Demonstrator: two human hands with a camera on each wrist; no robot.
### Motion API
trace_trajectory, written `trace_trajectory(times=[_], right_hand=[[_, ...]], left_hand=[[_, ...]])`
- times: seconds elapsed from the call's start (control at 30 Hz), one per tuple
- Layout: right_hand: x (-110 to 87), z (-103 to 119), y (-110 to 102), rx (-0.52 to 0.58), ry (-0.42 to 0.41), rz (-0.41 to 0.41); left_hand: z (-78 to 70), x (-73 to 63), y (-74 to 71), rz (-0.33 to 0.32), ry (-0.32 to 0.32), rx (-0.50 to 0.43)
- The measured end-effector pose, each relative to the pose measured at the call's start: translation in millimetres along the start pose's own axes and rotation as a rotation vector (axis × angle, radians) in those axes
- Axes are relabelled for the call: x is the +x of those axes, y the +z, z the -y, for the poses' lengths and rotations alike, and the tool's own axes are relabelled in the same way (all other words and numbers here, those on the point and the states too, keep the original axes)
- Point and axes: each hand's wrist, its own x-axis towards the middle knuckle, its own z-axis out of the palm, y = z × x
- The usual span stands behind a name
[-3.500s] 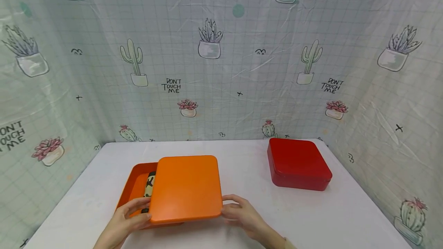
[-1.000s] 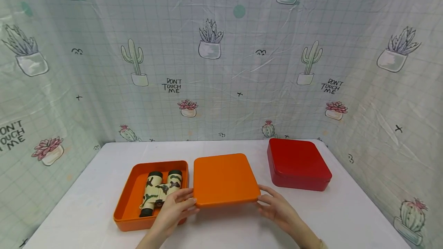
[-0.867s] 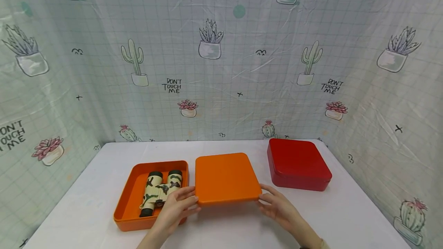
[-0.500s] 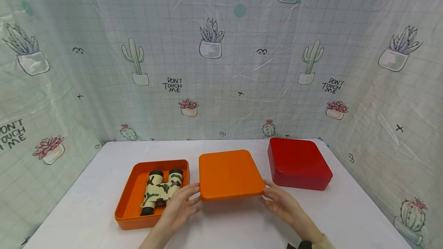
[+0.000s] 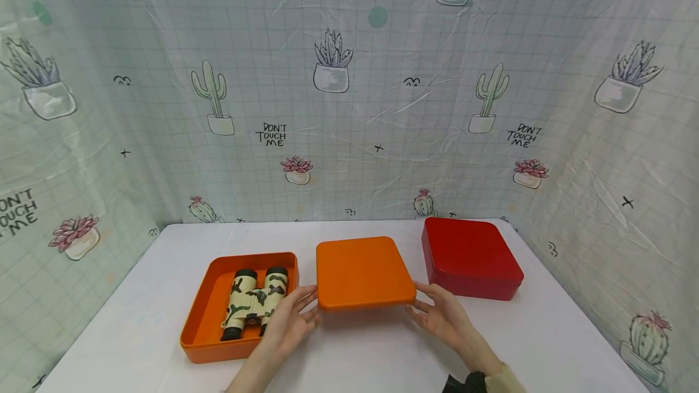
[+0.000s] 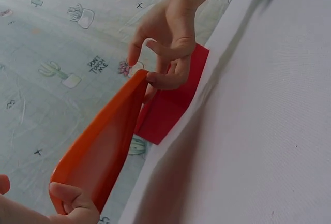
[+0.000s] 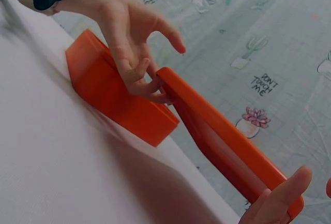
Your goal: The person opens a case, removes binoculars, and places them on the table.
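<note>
Holding the lid [image 5: 363,272] beside the box [image 5: 215,354], left hand [image 5: 289,323] and right hand [image 5: 445,317] have grip on opposite edges.

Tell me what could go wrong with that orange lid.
The orange lid might slip or tip onto the table, since the left hand and right hand hold it only by its near corners. If it swings right, it could bump the red box.
</note>
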Motion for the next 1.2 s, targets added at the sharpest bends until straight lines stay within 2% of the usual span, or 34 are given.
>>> trace_trajectory(times=[0.13,0.43,0.67,0.97,1.2], right_hand=[[5.2,-1,1,-0.005,-0.009,-0.028],[15.2,-4,-1,-0.006,-0.031,-0.064],[22.4,-6,-4,0.026,-0.014,-0.048],[33.0,-10,-8,0.08,0.009,-0.037],[37.8,-12,-7,0.102,0.001,-0.05]], left_hand=[[3.8,4.2,2.1,-0.031,0.024,-0.003],[6.7,6.1,4.2,-0.037,0.018,-0.05],[6.9,8.0,3.6,-0.007,0.033,-0.07],[13.9,14.6,4.8,-0.026,0.044,-0.098],[20.6,17.3,4.3,-0.043,0.044,-0.085]])
